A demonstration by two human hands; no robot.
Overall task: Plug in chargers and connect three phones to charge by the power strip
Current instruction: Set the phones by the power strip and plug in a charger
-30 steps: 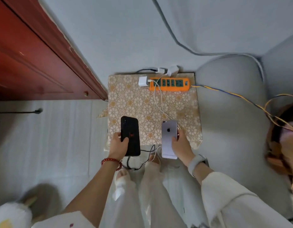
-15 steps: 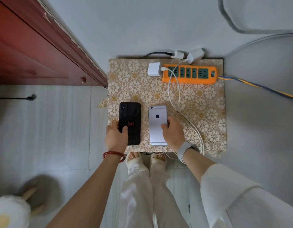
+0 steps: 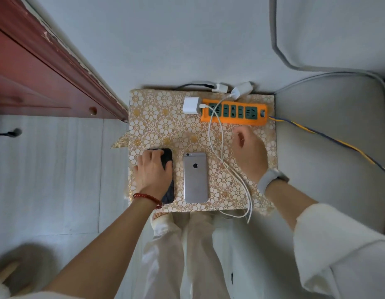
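Observation:
A black phone [image 3: 167,160] lies face down on the flower-patterned small table [image 3: 157,126], and my left hand [image 3: 152,171] rests flat on top of it. To its right a silver phone [image 3: 195,178] lies face down, untouched. My right hand [image 3: 250,152] hovers with loosely curled fingers just below the orange power strip [image 3: 233,113] at the table's back right. A white charger [image 3: 191,105] lies at the strip's left end. Two more white chargers [image 3: 241,90] lie behind the strip. White cables [image 3: 219,147] run from the chargers down over the table's front edge.
A red-brown wooden door [image 3: 36,67] stands at the left. A grey sofa cushion [image 3: 329,147] borders the table's right side. A blue and yellow cord [image 3: 329,137] runs from the strip across the cushion. My legs in white trousers [image 3: 187,255] stand below the table.
Both phones were set down on the table. My right hand let go of the silver phone and moved up toward the power strip. My left hand slid on top of the black phone.

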